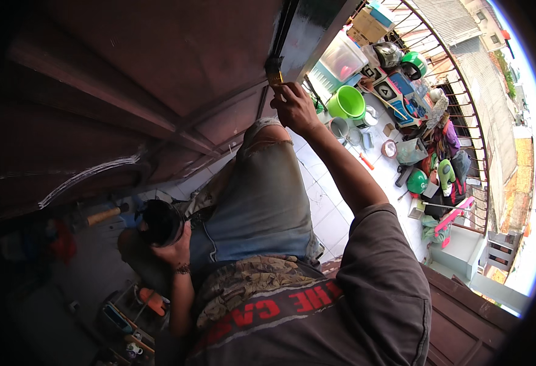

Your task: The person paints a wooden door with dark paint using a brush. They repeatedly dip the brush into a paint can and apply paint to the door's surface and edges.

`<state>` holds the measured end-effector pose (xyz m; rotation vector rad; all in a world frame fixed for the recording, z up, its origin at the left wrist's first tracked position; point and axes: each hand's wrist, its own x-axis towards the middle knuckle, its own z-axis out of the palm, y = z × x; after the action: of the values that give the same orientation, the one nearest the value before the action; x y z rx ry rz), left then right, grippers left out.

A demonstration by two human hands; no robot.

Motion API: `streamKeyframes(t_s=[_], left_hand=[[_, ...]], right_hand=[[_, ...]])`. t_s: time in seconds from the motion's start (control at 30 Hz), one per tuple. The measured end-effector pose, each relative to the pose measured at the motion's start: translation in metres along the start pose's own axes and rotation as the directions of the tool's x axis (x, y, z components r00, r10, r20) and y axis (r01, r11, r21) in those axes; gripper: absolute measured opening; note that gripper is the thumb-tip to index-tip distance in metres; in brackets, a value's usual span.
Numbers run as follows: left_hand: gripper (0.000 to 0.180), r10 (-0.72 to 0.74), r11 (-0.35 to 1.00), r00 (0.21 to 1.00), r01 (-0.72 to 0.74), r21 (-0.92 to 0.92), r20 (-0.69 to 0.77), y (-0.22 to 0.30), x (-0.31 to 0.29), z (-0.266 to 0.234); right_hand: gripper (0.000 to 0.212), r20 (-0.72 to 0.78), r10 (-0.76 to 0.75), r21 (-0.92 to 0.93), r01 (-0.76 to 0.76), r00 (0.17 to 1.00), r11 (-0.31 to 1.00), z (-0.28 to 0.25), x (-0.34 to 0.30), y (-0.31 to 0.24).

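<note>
My right hand (pixel 295 108) is raised and closed around a paintbrush (pixel 274 77) with a yellowish ferrule and dark bristles. Its bristles appear to touch the edge of a brown panelled door (pixel 207 55), beside a dark, glossy grey strip (pixel 307 39) that looks wet. Lower and to the left, my left hand (pixel 175 249) grips a round black-coated paint can (pixel 160 221) from beneath and the side, next to my knee. The can's contents are too dark to make out.
To the right, a white-tiled balcony holds a lime-green bucket (pixel 346 102), a clear plastic box (pixel 343 56), helmets (pixel 413 64) and heaped bags along a curved metal railing (pixel 463 79). An orange-handled tool (pixel 366 161) lies on the tiles. At lower left stands a cluttered toolbox (pixel 135 311).
</note>
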<state>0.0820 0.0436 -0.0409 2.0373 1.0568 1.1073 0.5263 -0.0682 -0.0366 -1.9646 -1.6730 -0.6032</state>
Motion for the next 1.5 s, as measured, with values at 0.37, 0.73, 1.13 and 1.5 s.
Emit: streamKeyframes(t_s=[0.37, 0.73, 1.13, 1.5], left_hand=[[0.086, -0.025, 1.0, 0.997, 0.025, 0.01, 0.068, 0.006, 0.0, 0.006], [0.083, -0.025, 0.999, 0.997, 0.022, 0.033, 0.079, 0.006, 0.002, 0.007], [0.079, -0.112, 0.993, 0.993, 0.114, -0.03, 0.043, 0.008, 0.0, 0.007], [0.079, -0.139, 0.99, 0.986, 0.135, 0.043, 0.096, 0.0, -0.002, 0.008]], right_hand=[[0.019, -0.163, 0.266, 0.406, -0.181, 0.95, 0.896, -0.008, -0.003, -0.004], [0.02, -0.027, 0.163, 0.292, -0.148, 0.986, 0.945, -0.034, 0.043, 0.009], [0.031, -0.292, 0.124, 0.252, -0.049, 0.948, 0.967, -0.031, 0.011, -0.026], [0.03, -0.35, 0.173, 0.252, -0.085, 0.921, 0.964, 0.003, -0.017, -0.026]])
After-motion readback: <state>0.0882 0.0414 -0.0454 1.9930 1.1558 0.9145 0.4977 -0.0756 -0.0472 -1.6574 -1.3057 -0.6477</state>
